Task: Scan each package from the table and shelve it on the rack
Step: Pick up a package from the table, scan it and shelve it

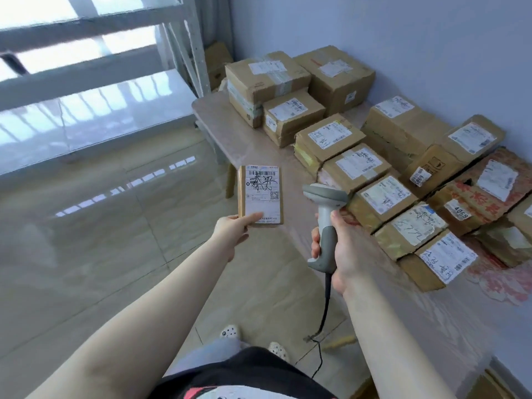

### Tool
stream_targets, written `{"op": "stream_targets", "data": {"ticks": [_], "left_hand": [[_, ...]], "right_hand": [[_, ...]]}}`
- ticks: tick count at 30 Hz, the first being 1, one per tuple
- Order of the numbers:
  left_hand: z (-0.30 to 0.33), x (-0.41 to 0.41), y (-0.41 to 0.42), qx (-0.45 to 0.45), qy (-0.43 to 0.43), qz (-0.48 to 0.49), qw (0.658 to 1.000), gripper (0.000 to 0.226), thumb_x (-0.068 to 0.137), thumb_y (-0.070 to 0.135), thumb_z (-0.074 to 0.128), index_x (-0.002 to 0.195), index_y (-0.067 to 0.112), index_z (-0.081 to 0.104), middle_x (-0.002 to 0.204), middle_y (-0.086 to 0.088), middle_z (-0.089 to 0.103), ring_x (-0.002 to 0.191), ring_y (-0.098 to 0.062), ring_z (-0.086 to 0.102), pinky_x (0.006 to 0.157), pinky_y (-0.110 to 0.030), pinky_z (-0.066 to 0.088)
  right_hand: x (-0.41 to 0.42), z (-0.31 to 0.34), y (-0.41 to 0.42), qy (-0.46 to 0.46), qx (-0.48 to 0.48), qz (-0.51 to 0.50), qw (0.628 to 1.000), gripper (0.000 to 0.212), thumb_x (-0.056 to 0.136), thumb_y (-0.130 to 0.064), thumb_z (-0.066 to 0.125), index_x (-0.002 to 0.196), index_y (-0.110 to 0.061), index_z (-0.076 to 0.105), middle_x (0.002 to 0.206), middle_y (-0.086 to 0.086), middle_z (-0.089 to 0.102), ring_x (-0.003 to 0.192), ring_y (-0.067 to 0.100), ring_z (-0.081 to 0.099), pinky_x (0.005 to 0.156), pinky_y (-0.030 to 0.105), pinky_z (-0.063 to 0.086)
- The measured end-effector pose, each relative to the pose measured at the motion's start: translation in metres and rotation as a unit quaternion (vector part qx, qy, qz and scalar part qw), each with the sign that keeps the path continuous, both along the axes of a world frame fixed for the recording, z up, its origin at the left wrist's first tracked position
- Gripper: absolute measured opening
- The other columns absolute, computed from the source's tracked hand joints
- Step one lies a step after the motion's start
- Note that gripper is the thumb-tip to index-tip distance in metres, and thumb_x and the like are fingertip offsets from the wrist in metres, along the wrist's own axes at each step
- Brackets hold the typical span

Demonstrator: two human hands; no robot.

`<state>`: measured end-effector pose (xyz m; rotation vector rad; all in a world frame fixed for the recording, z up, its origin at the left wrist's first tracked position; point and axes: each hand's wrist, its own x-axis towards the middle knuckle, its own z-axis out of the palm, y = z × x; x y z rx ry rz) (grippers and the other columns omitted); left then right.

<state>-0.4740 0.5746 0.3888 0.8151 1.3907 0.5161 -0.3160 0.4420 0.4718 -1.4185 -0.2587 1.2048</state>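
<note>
Left hand point(234, 230) pinching small flat brown cardboard package point(260, 194); right hand point(342, 249) gripping grey handheld scanner point(324, 223). Misread likely if barcode tilts away.

A white sticker point(459, 210) on a reddish printed box point(472, 194) reads "4069". A sideways sticker point(419, 176) on a brown box point(431, 168) shows digits resembling "6006", uncertain. Shipping labels elsewhere carry illegible handwriting and barcodes.

Rack point(86, 90) runs off the top and left edges, smeared with blur. Worktop point(431, 306) cut at the right edge. Small print on the held package point(260, 194) label unreadable. Left hand point(233, 230) fingers hidden behind it.
</note>
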Motion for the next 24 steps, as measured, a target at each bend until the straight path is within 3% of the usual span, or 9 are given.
{"op": "stream_targets", "data": {"ticks": [3, 10, 14, 15, 17, 20, 24], "left_hand": [[-0.003, -0.057, 0.006, -0.008, 0.002, 0.078, 0.997, 0.029, 0.075, 0.031, 0.086, 0.090, 0.011, 0.070, 0.093, -0.004, 0.065, 0.084, -0.015, 0.058, 0.089, -0.029, 0.055], [-0.005, -0.201, 0.031, -0.019, -0.007, 0.212, 0.977, 0.033, 0.071, 0.034, 0.088, 0.089, 0.012, 0.070, 0.091, -0.003, 0.061, 0.085, -0.016, 0.059, 0.099, -0.033, 0.053], [-0.007, -0.297, 0.061, -0.008, -0.018, 0.260, 0.966, 0.078, 0.058, 0.040, 0.092, 0.122, 0.003, 0.065, 0.093, -0.001, 0.065, 0.083, -0.012, 0.059, 0.095, -0.030, 0.054], [-0.007, -0.321, 0.069, -0.006, -0.016, 0.269, 0.963, 0.079, 0.061, 0.039, 0.092, 0.125, 0.002, 0.064, 0.093, -0.001, 0.065, 0.084, -0.012, 0.059, 0.096, -0.030, 0.054], [-0.008, -0.371, 0.085, -0.003, -0.008, 0.285, 0.958, 0.066, 0.067, 0.036, 0.090, 0.118, 0.002, 0.066, 0.093, -0.001, 0.064, 0.085, -0.014, 0.059, 0.099, -0.033, 0.053], [-0.001, -0.432, 0.104, 0.002, 0.002, 0.304, 0.953, 0.037, 0.071, 0.034, 0.088, 0.093, 0.009, 0.070, 0.091, -0.003, 0.061, 0.081, -0.015, 0.056, 0.100, -0.033, 0.052], [0.005, -0.499, 0.127, 0.000, -0.004, 0.350, 0.937, 0.031, 0.072, 0.032, 0.087, 0.084, 0.011, 0.068, 0.085, -0.001, 0.058, 0.072, -0.014, 0.053, 0.103, -0.034, 0.050]], "right_hand": [[-0.029, -0.011, 0.030, -0.001, -0.009, 0.074, 0.997, 0.033, 0.101, -0.042, 0.042, 0.091, -0.013, 0.056, 0.059, -0.002, 0.050, 0.043, 0.011, 0.041, 0.044, 0.022, 0.035], [-0.143, -0.023, 0.111, -0.035, -0.011, 0.216, 0.976, 0.035, 0.099, -0.043, 0.046, 0.087, -0.013, 0.059, 0.062, 0.001, 0.055, 0.045, 0.014, 0.044, 0.047, 0.026, 0.037], [-0.222, -0.029, 0.164, -0.059, -0.010, 0.258, 0.964, 0.035, 0.099, -0.044, 0.047, 0.092, -0.010, 0.054, 0.064, 0.003, 0.055, 0.046, 0.014, 0.044, 0.048, 0.027, 0.037], [-0.241, -0.030, 0.177, -0.065, -0.012, 0.262, 0.963, 0.035, 0.098, -0.044, 0.047, 0.092, -0.010, 0.054, 0.065, 0.003, 0.055, 0.046, 0.015, 0.044, 0.048, 0.027, 0.038], [-0.280, -0.028, 0.201, -0.073, -0.019, 0.261, 0.962, 0.034, 0.098, -0.043, 0.048, 0.089, -0.012, 0.055, 0.065, 0.003, 0.055, 0.047, 0.015, 0.045, 0.049, 0.027, 0.039], [-0.328, -0.022, 0.232, -0.075, -0.020, 0.269, 0.960, 0.033, 0.097, -0.044, 0.050, 0.084, -0.014, 0.055, 0.063, 0.002, 0.056, 0.048, 0.015, 0.046, 0.050, 0.027, 0.040], [-0.392, -0.010, 0.275, -0.077, -0.025, 0.305, 0.949, 0.033, 0.098, -0.042, 0.048, 0.086, -0.012, 0.054, 0.062, 0.002, 0.056, 0.047, 0.015, 0.045, 0.049, 0.027, 0.039]]}}
